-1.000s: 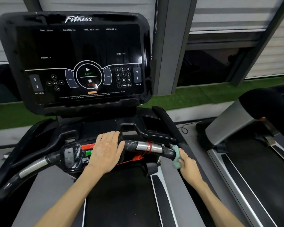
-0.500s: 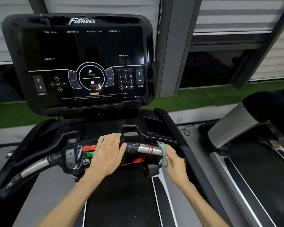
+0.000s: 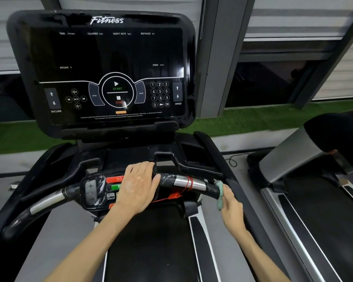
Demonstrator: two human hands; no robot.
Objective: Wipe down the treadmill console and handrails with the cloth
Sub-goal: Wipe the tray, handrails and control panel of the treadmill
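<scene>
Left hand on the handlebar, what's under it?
The left hand lies flat on the handlebar's middle control pad. A red button and a green button peek out beside it; the pad's right part is covered.

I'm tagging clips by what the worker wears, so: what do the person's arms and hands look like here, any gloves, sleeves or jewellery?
Both arms are bare as far as the frame shows: no sleeve reaches the left forearm or the right forearm. The left hand and right hand wear no gloves, and no watch, bracelet or ring is visible on either.
</scene>
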